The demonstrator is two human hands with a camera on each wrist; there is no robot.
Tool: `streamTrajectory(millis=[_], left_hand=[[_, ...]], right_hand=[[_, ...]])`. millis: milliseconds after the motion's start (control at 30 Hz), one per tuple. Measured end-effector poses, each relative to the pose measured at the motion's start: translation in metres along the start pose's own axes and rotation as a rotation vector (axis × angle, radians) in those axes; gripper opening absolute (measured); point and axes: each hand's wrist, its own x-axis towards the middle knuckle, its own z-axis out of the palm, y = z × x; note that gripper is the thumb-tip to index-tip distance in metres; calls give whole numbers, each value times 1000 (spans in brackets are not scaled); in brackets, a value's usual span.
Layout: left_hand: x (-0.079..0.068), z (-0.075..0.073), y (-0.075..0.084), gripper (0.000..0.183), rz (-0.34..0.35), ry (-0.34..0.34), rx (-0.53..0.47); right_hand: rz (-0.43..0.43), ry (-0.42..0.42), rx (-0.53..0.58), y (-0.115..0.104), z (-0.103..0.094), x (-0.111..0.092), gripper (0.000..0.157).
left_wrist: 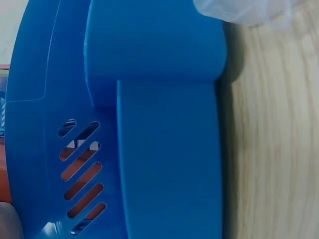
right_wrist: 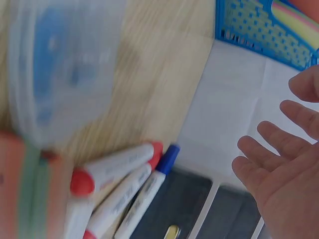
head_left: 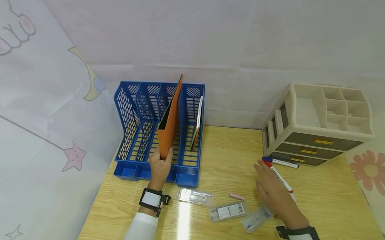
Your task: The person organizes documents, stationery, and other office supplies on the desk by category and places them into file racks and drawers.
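Note:
My left hand (head_left: 160, 167) grips the lower front edge of an orange folder (head_left: 170, 133), which stands upright and slightly tilted in a compartment of the blue file rack (head_left: 187, 179). In the left wrist view the rack's front (left_wrist: 169, 159) fills most of the picture, with orange visible through its slots. My right hand (head_left: 273, 191) is over the table near a red-capped marker (head_left: 281, 179) and a blue-capped marker (head_left: 284, 163). Its fingers are spread and hold nothing in the right wrist view. Beside that wrist lies a clear plastic case (head_left: 256, 219).
Thin booklets (head_left: 197, 123) lean in the rack's right compartment. A cream drawer organizer (head_left: 292, 117) stands at the back right. Two more plastic cases, one clear (head_left: 195, 197) and one with a label (head_left: 229, 211), lie in front, near a small pink item (head_left: 237, 196).

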Motion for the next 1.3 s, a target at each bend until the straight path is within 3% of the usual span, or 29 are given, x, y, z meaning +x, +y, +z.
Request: streamTrajectory(millis=[200,433,667,967,1100,1300], left_hand=[[-1,1,1,23,42,-19,33],[-2,2,-2,30,83,-20,55],[-4,5,-1,34,79,-22,95],[-3,3,-2,50,128,-52,82],[-3,1,-1,51,124,-44,93],[-1,-3,3,50,136,-23,101]], right_hand=[[4,50,30,18,-18,-5,57],[82,35,88,39,-29,-15,57],[79,122,37,54,-38,-25,57],[204,130,62,68,-53,-31,57],[206,182,51,72,-60,-32,54],[245,254,187,75,-74,-25,47]])
